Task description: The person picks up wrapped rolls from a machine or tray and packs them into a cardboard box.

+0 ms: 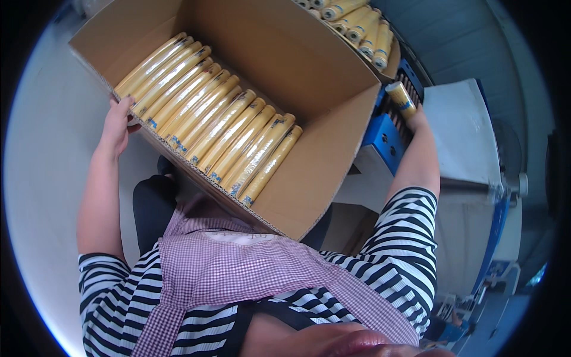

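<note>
The left hand [117, 124] rests on the near left rim of the box [333, 149], fingers curled over the cardboard edge and pressed together, steadying it. The box is a large open carton, tilted toward the person and resting against the lap. Inside, a row of yellow rolls [208, 122] lies side by side along the bottom, each a long thin tube in clear film with a blue end label. They touch one another and fill the left part of the floor, while the right part is bare cardboard.

Further right, past the box wall, the right hand [413, 116] is closed around one roll [399, 96], gripping its lower part, with the top end standing up above a blue tray [383, 140]. More rolls [357, 24] are stacked behind the box.

The roll looks light and stiff, but its glossy wrap is probably slippery, so a full-hand grip near the middle seems safest.
</note>
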Demonstrator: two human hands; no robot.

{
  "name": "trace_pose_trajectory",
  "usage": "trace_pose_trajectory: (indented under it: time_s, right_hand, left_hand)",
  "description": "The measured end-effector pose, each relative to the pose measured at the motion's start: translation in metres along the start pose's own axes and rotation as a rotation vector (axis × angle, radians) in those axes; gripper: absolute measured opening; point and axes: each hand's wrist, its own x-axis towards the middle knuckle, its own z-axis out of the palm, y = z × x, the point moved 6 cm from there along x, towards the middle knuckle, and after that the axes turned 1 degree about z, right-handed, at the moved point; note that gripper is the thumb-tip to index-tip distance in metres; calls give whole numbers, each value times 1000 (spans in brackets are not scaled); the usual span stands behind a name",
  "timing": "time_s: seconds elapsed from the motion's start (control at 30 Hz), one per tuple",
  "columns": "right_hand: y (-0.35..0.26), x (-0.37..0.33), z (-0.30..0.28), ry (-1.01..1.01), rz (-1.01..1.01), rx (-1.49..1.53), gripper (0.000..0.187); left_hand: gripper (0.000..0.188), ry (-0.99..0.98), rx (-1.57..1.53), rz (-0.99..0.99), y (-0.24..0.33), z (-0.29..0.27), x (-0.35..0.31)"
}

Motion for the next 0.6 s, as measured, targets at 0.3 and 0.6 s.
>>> trace_pose_trajectory:
  time_s: [0.3, 0.6]
  right_hand:
    - [-165, -82, -109, 242, -350, -81, 52]
    - [-527, -297, -126, 195, -1129, -76, 50]
  left_hand:
    - [69, 39, 13, 37, 6, 5, -1]
    - [70, 85, -64, 68, 3, -8, -2]
